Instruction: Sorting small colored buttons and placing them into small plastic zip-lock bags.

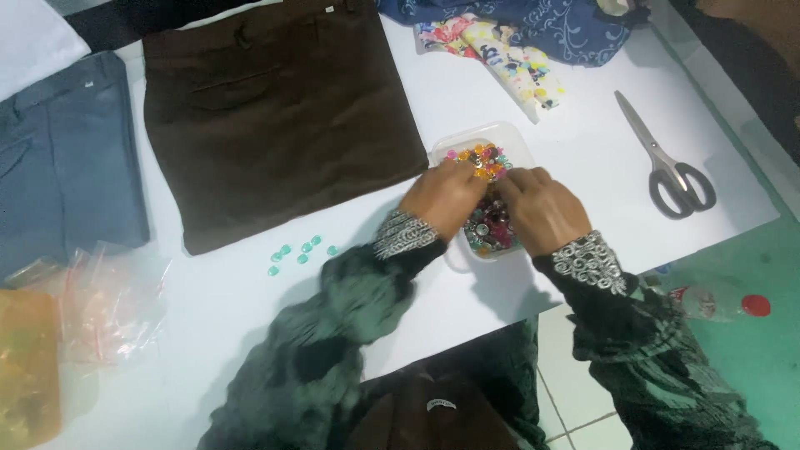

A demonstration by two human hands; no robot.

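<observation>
White table (500,100) fills most of what I see, with a bit of tiled floor (575,392) and green floor (750,358) at the near edge. I am looking down at my own two hands.

Closest to me are my dark sleeves with silver trim at the cuffs. A brown piece of cloth (433,412) lies in my lap, I think. A plastic bottle with a red cap (721,304) lies on the floor on my right. On my left, near the table edge, sit some clear little bags (108,300) and an orange bag (25,367).

Next come my hands. My left hand (446,198) and my right hand (542,208) are both down in a small clear box (450,254) full of shiny beads (492,229) in many colours. The fingers are bent and close together over the beads. I cannot tell if they are pinching a bead or just poking around, because the fingertips are hidden.

Just left of the box, a few green beads (300,250) lie in a small group on the table, apart from the box.

Farther away lie brown trousers (275,117), flat, touching the box's corner. Blue-grey trousers (67,158) lie to the left. Grey scissors (671,162) rest well to the right. At the far edge are a flowery cloth (492,54) and a blue cloth (533,21).

I think I am at the picking step, hunting for beads. The next move needs a careful pinch on one small bead without spilling the rest.
</observation>
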